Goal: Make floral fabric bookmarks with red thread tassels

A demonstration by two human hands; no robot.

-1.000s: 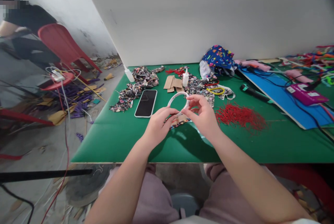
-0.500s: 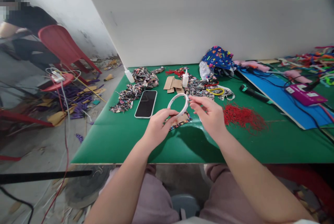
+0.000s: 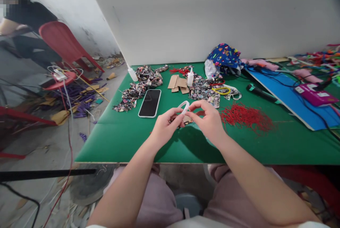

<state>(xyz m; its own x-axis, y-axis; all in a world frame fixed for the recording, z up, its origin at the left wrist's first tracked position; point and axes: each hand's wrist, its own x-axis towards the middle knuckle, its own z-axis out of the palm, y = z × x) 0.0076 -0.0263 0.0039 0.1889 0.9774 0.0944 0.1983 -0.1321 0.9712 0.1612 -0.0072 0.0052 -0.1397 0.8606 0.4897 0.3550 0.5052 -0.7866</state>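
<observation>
White ring [image 3: 187, 106] hung above the table [image 3: 119, 143], at three o'clock from the phone [image 3: 150, 103]; on my feed, left hand [image 3: 165, 126] and right hand [image 3: 209, 121] both pinched it, probably for steadiness.

We lose much of the white ring [image 3: 186, 105] behind the fingers of the left hand [image 3: 165, 128]; we catch only scraps of the patterned piece [image 3: 188, 118] beneath it and the right hand [image 3: 209, 121]; we find the print on the purple box [image 3: 315, 95] too small to read; the right edge crops the blue board [image 3: 284, 95], the left a blurred co-worker [image 3: 32, 16].
</observation>
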